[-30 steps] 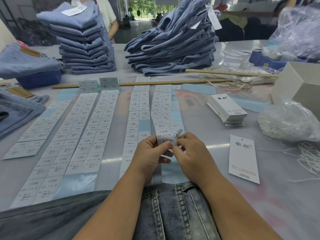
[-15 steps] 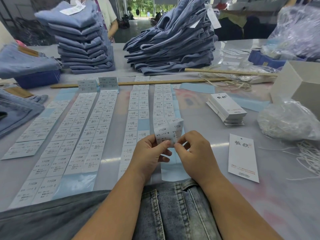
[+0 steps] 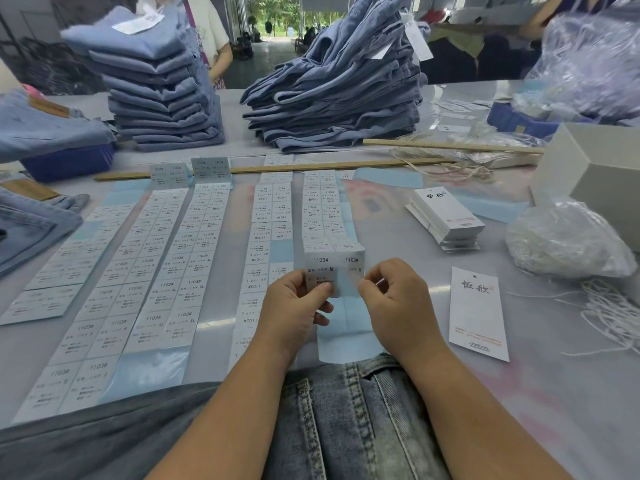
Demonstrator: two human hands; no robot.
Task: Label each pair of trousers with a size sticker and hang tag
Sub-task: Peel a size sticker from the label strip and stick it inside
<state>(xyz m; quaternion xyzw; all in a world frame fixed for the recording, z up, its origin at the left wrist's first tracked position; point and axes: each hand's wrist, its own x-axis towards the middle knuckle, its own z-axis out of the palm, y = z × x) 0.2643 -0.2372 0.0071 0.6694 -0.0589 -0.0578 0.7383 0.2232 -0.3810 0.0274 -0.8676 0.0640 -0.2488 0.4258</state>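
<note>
My left hand point(image 3: 294, 306) and my right hand point(image 3: 394, 303) both pinch the lifted near end of a sticker strip point(image 3: 334, 268) printed "1103#" with size M. The strip curls up off the table in front of me. Its bare blue backing point(image 3: 346, 337) lies under my hands. A pair of denim trousers point(image 3: 356, 420) lies at the near edge below my wrists. One white hang tag point(image 3: 478, 313) lies flat to the right of my right hand, and a stack of hang tags point(image 3: 446, 216) sits further back.
Several more sticker strips point(image 3: 145, 271) cover the table's left half. Two piles of folded blue trousers point(image 3: 156, 84) point(image 3: 343, 84) stand at the back behind wooden rulers point(image 3: 311, 166). White strings point(image 3: 609, 313), plastic bags point(image 3: 564, 240) and a white box point(image 3: 595, 168) crowd the right side.
Both hands have raised and unfolded the strip's end, so its printed face now stands upright toward me. My hands have drawn slightly apart.
</note>
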